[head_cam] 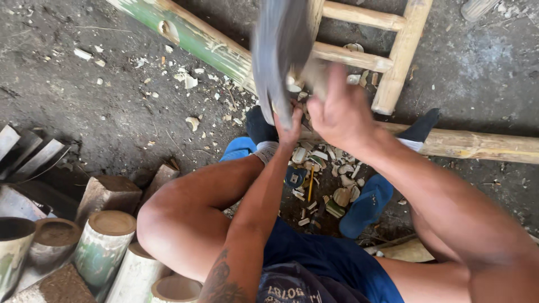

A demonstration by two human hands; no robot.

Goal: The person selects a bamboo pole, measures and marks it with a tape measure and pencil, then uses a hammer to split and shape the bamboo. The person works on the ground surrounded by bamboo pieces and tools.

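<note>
I sit low over dark ground. My right hand (pixel 337 115) is closed around the pale handle of a broad grey blade (pixel 278 53), which is blurred by motion and stands up in front of me. My left hand (pixel 289 128) reaches up just under the blade's lower end. Its fingers are pinched on a small pale bamboo piece (pixel 293 85) that the blade mostly hides. Both hands are over a bamboo pole (pixel 477 145) lying across the ground by my feet.
A bamboo ladder-like frame (pixel 401 50) and a green bamboo pole (pixel 191 36) lie ahead. Several cut bamboo sections (pixel 106 235) stand at the lower left. Blue sandals (pixel 365 205) and bamboo chips (pixel 337 168) lie between my legs.
</note>
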